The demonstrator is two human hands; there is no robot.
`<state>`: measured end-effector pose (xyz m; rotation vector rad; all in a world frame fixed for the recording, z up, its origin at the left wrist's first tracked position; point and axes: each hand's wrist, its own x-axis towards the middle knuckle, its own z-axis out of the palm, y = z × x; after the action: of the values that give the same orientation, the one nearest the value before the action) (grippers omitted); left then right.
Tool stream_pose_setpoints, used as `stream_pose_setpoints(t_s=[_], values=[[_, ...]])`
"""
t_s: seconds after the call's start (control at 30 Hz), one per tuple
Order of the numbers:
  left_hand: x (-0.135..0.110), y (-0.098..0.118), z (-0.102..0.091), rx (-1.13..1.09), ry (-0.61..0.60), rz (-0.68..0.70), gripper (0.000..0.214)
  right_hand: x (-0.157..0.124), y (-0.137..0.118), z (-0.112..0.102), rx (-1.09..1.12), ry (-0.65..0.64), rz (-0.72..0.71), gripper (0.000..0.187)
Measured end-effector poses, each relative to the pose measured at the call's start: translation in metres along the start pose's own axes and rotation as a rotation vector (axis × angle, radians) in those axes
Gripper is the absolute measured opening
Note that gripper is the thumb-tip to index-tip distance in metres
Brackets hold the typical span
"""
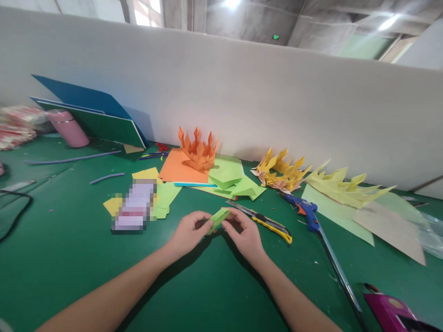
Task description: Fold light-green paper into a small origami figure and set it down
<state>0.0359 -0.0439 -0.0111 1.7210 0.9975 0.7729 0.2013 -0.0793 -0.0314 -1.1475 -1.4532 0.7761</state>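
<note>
Yellow paper (pixel 110 206) lay left, the left hand (pixel 191 231) pinched the left side of some folded green paper (pixel 219 217), which sat between both hands, the right hand (pixel 245 233) pinched its right side, a cutter (pixel 272 224) lay farther right

White partition (pixel 263 101) behind green table (pixel 207 290)

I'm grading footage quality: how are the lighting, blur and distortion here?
Head view, top: the ceiling lamp glares; head view, centre: forearms cast shadows on the table, while green paper between left hand and right hand reads clearly enough; head view, left: striped bundle looks smeared, and a pixelated patch masks detail; head view, back: white partition bows slightly along its top edge.
</note>
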Motion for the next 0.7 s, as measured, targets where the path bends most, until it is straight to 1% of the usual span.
stream_pose_setpoints(t_s=[0.07, 0.1, 0.17, 0.23, 0.33, 0.4, 0.53, 0.7], values=[[-0.001, 0.002, 0.004, -0.187, -0.054, -0.133, 0.020, -0.001, 0.000, 0.003, 0.127, -0.021, 0.039, 0.029], [-0.001, 0.003, 0.005, -0.239, -0.067, -0.170, 0.020, -0.001, 0.001, 0.004, 0.180, -0.032, 0.053, 0.032], [-0.002, 0.006, 0.006, -0.263, -0.075, -0.191, 0.019, -0.001, 0.001, 0.005, 0.254, -0.044, 0.072, 0.038], [-0.002, 0.009, 0.006, -0.236, -0.081, -0.186, 0.019, 0.000, 0.001, 0.006, 0.281, -0.041, 0.092, 0.038], [-0.003, 0.013, 0.004, -0.207, -0.086, -0.191, 0.018, 0.001, 0.000, 0.006, 0.265, -0.046, 0.109, 0.037], [-0.004, 0.014, 0.005, -0.240, -0.088, -0.210, 0.019, 0.001, -0.002, 0.007, 0.235, -0.054, 0.110, 0.036], [-0.003, 0.012, 0.007, -0.315, -0.093, -0.268, 0.029, -0.001, -0.005, 0.009, 0.185, -0.047, 0.100, 0.034], [-0.004, 0.010, 0.009, -0.231, -0.066, -0.266, 0.037, -0.001, -0.008, 0.013, 0.150, -0.024, 0.102, 0.028]])
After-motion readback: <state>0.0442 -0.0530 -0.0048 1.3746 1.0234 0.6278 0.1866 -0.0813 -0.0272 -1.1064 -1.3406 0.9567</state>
